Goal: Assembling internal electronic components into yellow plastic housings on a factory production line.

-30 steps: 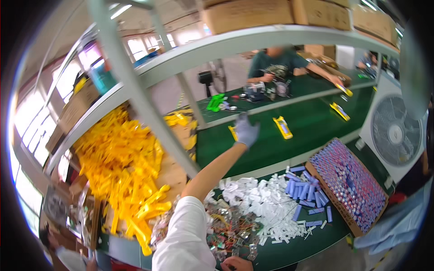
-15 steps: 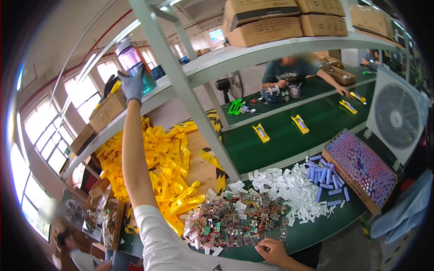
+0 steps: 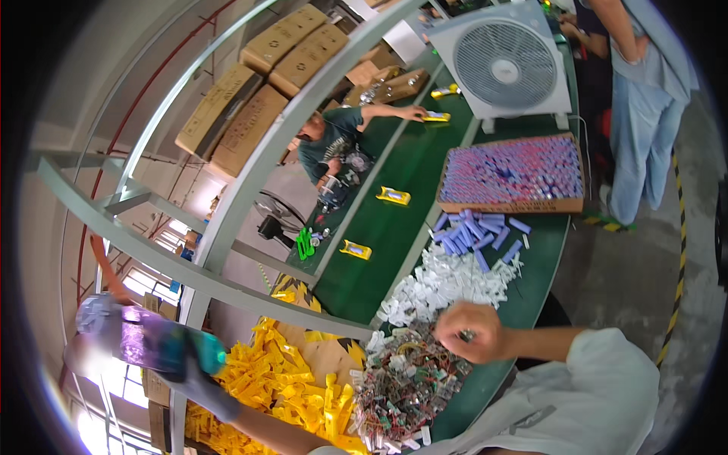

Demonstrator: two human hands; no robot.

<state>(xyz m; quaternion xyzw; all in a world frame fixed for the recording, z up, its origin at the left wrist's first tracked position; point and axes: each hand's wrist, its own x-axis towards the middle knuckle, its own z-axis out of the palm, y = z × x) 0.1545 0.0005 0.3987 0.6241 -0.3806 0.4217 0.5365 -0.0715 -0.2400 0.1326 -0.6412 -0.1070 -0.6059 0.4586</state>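
Green surface [image 3: 540, 265]: white plastic pieces [image 3: 447, 284], wired circuit boards [image 3: 406, 383], purple cylinders [image 3: 474, 231], a cylinder-filled carton [image 3: 523, 205] and a box fan [image 3: 506, 70].
Green belt [image 3: 398, 227]: yellow holders [image 3: 393, 196], spaced apart.
Wooden surface [image 3: 303, 337]: a loose heap of yellow plastic pieces [image 3: 280, 390].
Shelf [image 3: 267, 155]: brown cartons [image 3: 249, 130] in stacks.

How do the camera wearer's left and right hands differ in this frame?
The left hand is gloved; the right hand is bare.
The left hand grips a tilted purple-and-teal bottle; the right hand is curled, and whether anything sits inside it is unclear.
The left hand is at the picture's lower left; the right hand appears right of centre.
Shared: both have bare skin above the wrist.
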